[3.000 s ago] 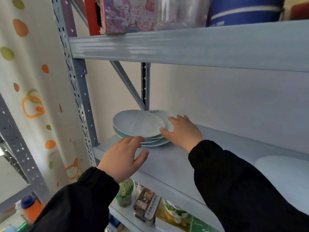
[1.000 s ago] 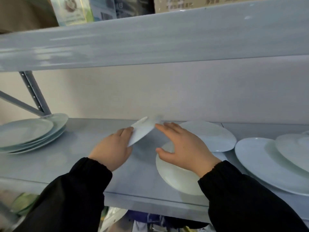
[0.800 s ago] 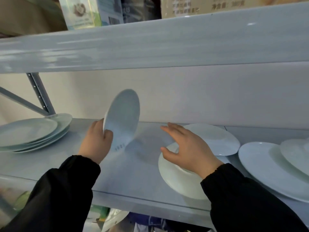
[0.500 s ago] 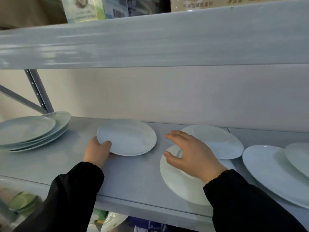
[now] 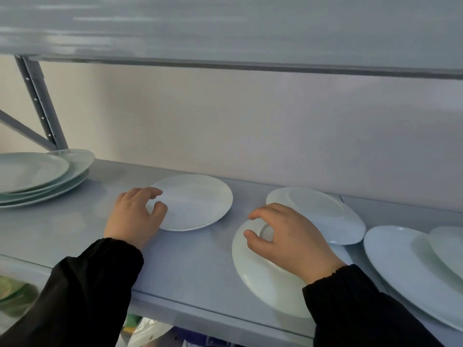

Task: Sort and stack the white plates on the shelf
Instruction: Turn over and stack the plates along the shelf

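Observation:
A small white plate (image 5: 198, 200) lies flat on the grey shelf (image 5: 193, 269). My left hand (image 5: 134, 217) rests at its near-left rim, thumb and forefinger loosely curled on top of the edge. My right hand (image 5: 288, 240) hovers on a white plate (image 5: 260, 276) near the shelf's front edge, fingers bent and spread, gripping nothing that I can see. Behind that hand another white plate (image 5: 318, 214) lies face down. A stack of several plates (image 5: 35, 176) stands at the far left. At the right, a large plate (image 5: 400, 266) carries a smaller plate (image 5: 448, 246).
The upper shelf board (image 5: 225, 28) hangs low over the plates. A grey perforated post (image 5: 40, 103) with a diagonal brace stands at the back left. The pale wall closes the back. Green packages (image 5: 15, 294) sit on the shelf below.
My left hand took a small plate from the right-hand group, swung it up on edge and laid it flat on the shelf. My right hand stayed on the front plate, its fingers now more curled.

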`<state>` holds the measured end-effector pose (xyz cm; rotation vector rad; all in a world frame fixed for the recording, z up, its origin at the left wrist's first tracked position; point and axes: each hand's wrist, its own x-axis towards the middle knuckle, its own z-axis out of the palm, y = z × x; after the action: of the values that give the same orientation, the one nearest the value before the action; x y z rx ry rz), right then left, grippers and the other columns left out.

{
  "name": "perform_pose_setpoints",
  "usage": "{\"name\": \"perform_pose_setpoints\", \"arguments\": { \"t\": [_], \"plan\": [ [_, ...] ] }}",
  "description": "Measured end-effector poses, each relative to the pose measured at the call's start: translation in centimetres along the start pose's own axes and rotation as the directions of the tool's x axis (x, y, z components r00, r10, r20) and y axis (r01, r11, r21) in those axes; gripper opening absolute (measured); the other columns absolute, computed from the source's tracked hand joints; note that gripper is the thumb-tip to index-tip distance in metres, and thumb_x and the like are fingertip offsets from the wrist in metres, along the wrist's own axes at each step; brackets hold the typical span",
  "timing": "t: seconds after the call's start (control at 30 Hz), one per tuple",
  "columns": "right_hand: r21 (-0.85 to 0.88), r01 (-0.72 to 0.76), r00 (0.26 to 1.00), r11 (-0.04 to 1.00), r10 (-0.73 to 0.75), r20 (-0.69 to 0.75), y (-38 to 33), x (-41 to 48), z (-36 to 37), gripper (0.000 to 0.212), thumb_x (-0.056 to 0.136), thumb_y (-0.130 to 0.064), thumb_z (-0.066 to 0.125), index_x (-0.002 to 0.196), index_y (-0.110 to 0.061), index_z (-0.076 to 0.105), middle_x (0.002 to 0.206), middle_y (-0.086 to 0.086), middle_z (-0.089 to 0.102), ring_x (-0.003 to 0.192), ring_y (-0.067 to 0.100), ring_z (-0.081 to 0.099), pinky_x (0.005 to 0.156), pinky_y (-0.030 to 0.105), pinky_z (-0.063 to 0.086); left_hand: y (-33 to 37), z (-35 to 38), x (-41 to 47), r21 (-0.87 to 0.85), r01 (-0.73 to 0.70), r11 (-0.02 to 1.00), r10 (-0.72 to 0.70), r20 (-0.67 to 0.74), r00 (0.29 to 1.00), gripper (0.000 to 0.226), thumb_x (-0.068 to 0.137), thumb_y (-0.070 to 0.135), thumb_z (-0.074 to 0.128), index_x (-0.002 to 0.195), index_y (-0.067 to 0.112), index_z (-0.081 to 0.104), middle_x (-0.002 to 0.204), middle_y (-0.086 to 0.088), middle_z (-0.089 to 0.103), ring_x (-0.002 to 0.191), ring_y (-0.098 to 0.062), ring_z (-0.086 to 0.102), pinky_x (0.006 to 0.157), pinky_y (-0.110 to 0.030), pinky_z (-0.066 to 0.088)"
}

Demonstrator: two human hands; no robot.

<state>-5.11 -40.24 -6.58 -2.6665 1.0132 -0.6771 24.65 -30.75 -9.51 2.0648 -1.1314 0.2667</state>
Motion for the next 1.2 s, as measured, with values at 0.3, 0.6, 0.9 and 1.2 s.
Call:
{"name": "perform_pose_setpoints", "arguments": {
  "t": [0.3, 0.6, 0.9, 1.2],
  "plan": [
    [-0.015, -0.072, 0.997, 0.997, 0.073, 0.024, 0.1, -0.5, -0.4, 0.036, 0.091, -0.053, 0.057, 0.121, -0.035, 0.063, 0.121, -0.021, 0.058, 0.108, -0.002, 0.052, 0.088, 0.015, 0.039, 1.2, -0.5, -1.6, 0.008, -0.35, 0.937, 0.35, -0.011, 0.937, 0.04, 0.08, 0.038, 0.041, 0.1, 0.023, 0.072, 0.091, 0.011, 0.065, 0.098, -0.02, 0.054, 0.081, -0.029, 0.044],
    [0.08, -0.148, 0.967, 0.986, 0.162, -0.199, 0.9, -2.2, 0.0, 0.038, 0.081, -0.055, 0.05, 0.1, -0.031, 0.073, 0.101, -0.02, 0.066, 0.101, 0.001, 0.06, 0.09, 0.02, 0.045, 1.2, -0.1, -2.2, -0.113, -0.515, 0.85, 0.522, 0.047, 0.852, 0.035, 0.08, 0.037, 0.045, 0.098, 0.025, 0.072, 0.085, 0.015, 0.064, 0.092, -0.01, 0.052, 0.073, -0.026, 0.049],
    [-0.06, -0.391, 0.91, 0.918, 0.376, -0.174, 0.8, -0.7, 0.0, 0.05, 0.09, -0.043, 0.063, 0.137, -0.029, 0.055, 0.139, -0.008, 0.052, 0.129, 0.011, 0.047, 0.101, 0.022, 0.035, 1.5, -0.7, -2.9, -0.214, -0.625, 0.751, 0.653, 0.091, 0.752, 0.033, 0.077, 0.032, 0.049, 0.096, 0.021, 0.072, 0.081, 0.009, 0.065, 0.081, -0.018, 0.059, 0.07, -0.027, 0.05],
    [-0.403, -0.578, 0.789, 0.709, 0.611, -0.058, -0.2, 3.9, 0.5, 0.077, 0.086, -0.07, 0.05, 0.147, -0.024, 0.041, 0.141, 0.006, 0.05, 0.124, 0.027, 0.051, 0.1, 0.039, 0.043, 0.3, -0.9, -2.9, -0.315, -0.675, 0.667, 0.733, 0.115, 0.671, 0.03, 0.079, 0.032, 0.052, 0.101, 0.022, 0.07, 0.087, 0.008, 0.065, 0.084, -0.018, 0.058, 0.075, -0.031, 0.05]
  ]
}}
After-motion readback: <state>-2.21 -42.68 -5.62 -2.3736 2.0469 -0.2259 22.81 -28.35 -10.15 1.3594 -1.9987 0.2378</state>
